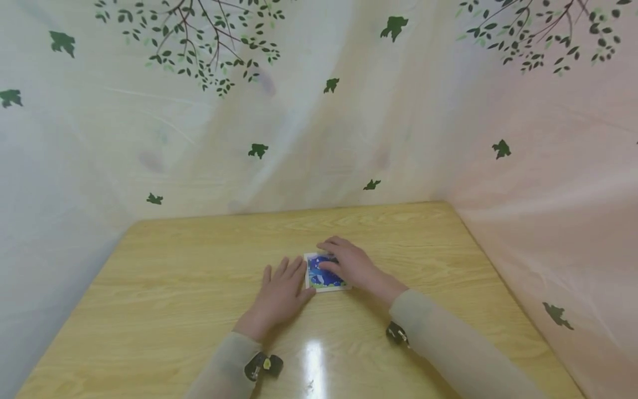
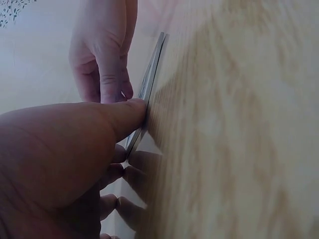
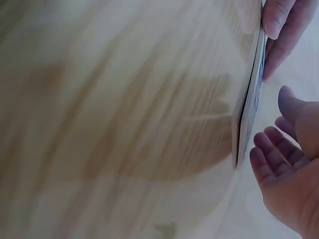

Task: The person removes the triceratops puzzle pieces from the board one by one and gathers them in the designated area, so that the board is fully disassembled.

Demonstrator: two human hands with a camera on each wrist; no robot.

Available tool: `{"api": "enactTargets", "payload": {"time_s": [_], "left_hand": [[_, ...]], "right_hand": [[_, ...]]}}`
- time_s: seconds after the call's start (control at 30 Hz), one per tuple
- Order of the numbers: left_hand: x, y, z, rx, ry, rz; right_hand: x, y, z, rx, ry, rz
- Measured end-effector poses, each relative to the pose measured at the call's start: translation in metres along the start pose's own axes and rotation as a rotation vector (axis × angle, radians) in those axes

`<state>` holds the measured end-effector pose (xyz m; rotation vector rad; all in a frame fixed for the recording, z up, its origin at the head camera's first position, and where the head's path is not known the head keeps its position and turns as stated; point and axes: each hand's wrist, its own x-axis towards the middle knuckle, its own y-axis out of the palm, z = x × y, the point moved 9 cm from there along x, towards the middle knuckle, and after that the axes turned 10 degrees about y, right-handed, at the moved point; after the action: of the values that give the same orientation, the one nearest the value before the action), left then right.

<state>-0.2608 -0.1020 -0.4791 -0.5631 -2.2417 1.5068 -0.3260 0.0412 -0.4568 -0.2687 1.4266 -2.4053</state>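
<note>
A small flat picture board with a blue scene and a white border lies on the wooden table. My left hand rests along its left side with the fingers extended, and the thumb touches the lower left corner. In the left wrist view, that thumb presses at the edge of the thin board. Over the board's right part is my right hand, its fingers slightly bent and covering that side. The right wrist view shows the right hand beside the board, thumb apart from fingers, holding nothing.
The wooden table has a back edge against a pale hanging cloth printed with leaves and branches. More cloth hangs along the left and right sides. A dark device is strapped at each sleeve cuff.
</note>
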Motion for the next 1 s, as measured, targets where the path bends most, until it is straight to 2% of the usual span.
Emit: {"api": "enactTargets", "payload": {"time_s": [0.23, 0.4, 0.6, 1.0], "left_hand": [[0.004, -0.002, 0.000, -0.008, -0.010, 0.005], [0.003, 0.002, 0.001, 0.010, -0.022, 0.031], [0.000, 0.000, 0.002, 0.005, -0.033, 0.027], [-0.001, 0.001, 0.003, -0.004, -0.025, 0.021]], "right_hand": [[0.010, 0.005, -0.003, 0.064, 0.038, 0.014], [0.011, 0.009, -0.004, 0.074, 0.052, 0.034], [0.011, 0.012, -0.005, 0.092, 0.084, 0.051], [0.013, 0.014, -0.002, 0.061, 0.101, 0.041]]}}
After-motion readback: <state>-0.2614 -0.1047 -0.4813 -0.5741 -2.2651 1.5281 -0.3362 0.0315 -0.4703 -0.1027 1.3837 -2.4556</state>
